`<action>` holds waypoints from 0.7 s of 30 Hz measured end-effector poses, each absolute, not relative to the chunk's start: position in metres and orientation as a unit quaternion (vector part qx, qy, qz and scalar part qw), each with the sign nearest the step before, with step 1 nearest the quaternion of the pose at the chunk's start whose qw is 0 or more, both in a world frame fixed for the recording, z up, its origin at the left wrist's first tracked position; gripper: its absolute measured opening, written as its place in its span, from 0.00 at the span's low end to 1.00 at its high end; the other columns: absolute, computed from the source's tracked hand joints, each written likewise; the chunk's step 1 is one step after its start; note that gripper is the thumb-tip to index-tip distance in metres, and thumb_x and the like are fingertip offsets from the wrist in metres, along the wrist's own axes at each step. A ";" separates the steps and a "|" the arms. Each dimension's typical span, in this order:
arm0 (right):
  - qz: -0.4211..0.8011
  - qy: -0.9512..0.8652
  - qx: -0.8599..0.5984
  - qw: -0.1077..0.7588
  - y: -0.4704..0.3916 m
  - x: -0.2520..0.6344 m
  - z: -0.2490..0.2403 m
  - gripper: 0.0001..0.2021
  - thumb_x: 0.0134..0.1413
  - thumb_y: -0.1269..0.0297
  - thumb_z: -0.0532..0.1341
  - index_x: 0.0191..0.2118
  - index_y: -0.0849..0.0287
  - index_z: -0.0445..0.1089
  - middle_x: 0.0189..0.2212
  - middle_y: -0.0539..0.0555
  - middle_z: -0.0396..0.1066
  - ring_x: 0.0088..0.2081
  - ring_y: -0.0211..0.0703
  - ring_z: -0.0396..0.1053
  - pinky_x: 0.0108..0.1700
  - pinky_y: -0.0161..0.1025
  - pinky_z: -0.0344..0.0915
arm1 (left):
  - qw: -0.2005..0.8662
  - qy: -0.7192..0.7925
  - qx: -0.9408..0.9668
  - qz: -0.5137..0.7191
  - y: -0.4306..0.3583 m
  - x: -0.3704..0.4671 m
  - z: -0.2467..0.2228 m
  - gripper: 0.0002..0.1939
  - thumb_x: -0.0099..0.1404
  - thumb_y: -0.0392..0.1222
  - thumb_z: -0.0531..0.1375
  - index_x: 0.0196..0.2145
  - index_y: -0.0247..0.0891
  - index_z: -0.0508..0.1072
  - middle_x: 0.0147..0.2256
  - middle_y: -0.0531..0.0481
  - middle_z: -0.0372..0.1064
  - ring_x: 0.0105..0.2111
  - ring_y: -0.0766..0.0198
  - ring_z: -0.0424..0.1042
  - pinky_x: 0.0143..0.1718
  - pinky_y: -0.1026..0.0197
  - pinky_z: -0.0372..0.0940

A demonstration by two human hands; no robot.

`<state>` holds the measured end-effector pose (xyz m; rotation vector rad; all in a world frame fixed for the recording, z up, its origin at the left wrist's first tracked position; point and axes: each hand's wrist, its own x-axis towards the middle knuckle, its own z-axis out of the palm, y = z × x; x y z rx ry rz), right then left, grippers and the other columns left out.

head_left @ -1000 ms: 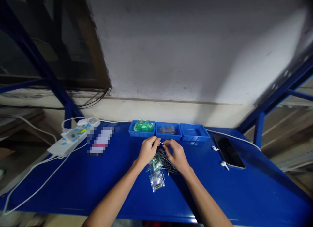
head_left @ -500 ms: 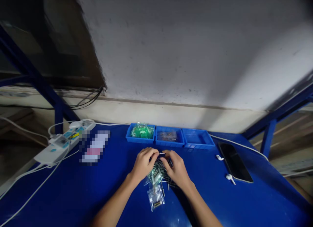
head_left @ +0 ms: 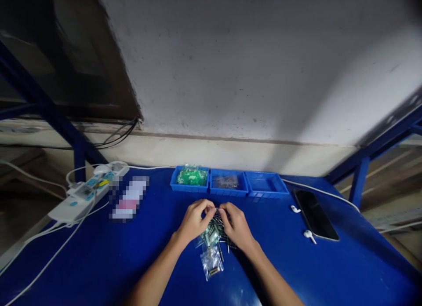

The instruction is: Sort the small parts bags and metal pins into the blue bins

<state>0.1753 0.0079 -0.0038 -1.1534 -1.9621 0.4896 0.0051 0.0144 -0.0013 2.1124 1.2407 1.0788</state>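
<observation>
Metal rods (head_left: 221, 252) below, left hand (head_left: 196, 219) and right hand (head_left: 236, 224) pinch a small piece (head_left: 216, 208) (mostly hidden).

No text can be read. The item (head_left: 132, 197) toward the tabletop's (head_left: 283, 257) back left corner is pixelated, showing only a pink band; the pale mark (head_left: 192, 177) on the green bag (head_left: 183, 180), in a back-edge bin (head_left: 189, 189), is too small to read.
</observation>
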 end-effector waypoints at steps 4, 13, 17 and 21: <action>0.190 -0.767 -0.466 0.398 0.008 0.173 -0.007 0.11 0.62 0.64 0.49 0.31 0.58 0.64 0.25 0.51 0.66 0.29 0.39 0.66 0.33 0.35 0.60 | 0.213 0.439 0.763 0.424 0.012 0.006 -0.003 0.05 0.65 0.40 0.52 0.35 0.38 0.67 0.30 0.50 0.69 0.30 0.66 0.68 0.36 0.63 0.62; 0.209 -0.759 -0.438 0.433 0.004 0.170 -0.007 0.05 0.59 0.65 0.53 0.36 0.58 0.65 0.28 0.51 0.67 0.31 0.39 0.66 0.35 0.35 0.61 | 0.189 0.470 0.747 0.430 0.010 0.009 -0.007 0.14 0.67 0.41 0.49 0.23 0.38 0.61 0.23 0.53 0.61 0.26 0.67 0.63 0.31 0.64 0.58; 0.198 -0.768 -0.428 0.433 0.004 0.169 -0.004 0.07 0.60 0.65 0.52 0.33 0.58 0.65 0.27 0.51 0.65 0.30 0.39 0.65 0.34 0.35 0.60 | 0.191 0.471 0.747 0.429 0.013 0.007 -0.010 0.20 0.68 0.42 0.48 0.19 0.37 0.60 0.21 0.52 0.60 0.25 0.67 0.62 0.31 0.64 0.57; 0.198 -0.769 -0.421 0.437 0.004 0.169 -0.004 0.07 0.60 0.65 0.52 0.34 0.58 0.65 0.28 0.52 0.65 0.30 0.39 0.65 0.35 0.36 0.61 | 0.190 0.476 0.742 0.433 0.014 0.007 -0.014 0.22 0.68 0.44 0.49 0.17 0.37 0.60 0.20 0.52 0.60 0.25 0.68 0.63 0.31 0.64 0.57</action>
